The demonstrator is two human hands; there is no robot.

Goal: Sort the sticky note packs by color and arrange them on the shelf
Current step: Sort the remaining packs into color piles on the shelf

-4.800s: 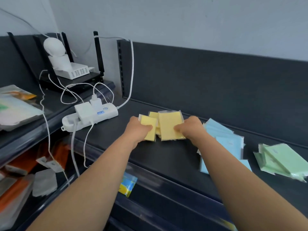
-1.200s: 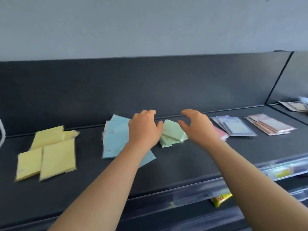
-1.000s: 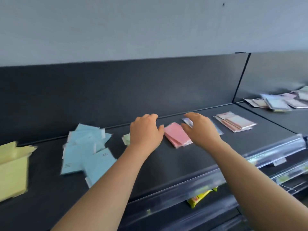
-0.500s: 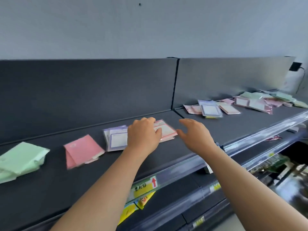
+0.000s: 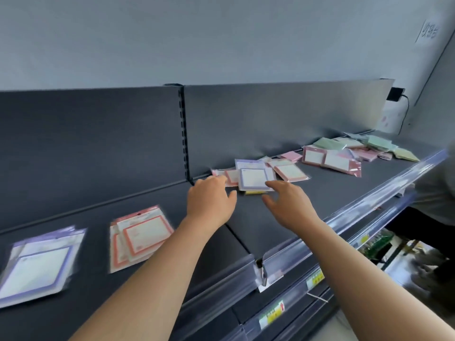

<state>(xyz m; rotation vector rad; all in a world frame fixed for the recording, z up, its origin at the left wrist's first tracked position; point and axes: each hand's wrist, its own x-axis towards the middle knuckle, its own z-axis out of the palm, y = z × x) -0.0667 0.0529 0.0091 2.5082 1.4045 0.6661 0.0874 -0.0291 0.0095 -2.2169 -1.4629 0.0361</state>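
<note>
Clearly the purple-bordered stack (image 5: 37, 264) and the red-bordered stack (image 5: 140, 235) lie apart toward the left end of the shelf (image 5: 270, 232), each colour in its own spot. The mixed heap (image 5: 357, 148) sits along the back edge to the right. I judge the purple-bordered pack (image 5: 253, 177), on top of the nearer cluster by the back edge, is next. My 2 hands flank it, left hand (image 5: 211, 200) and right hand (image 5: 288, 205), palms down, fingers loosely spread, holding nothing.
</note>
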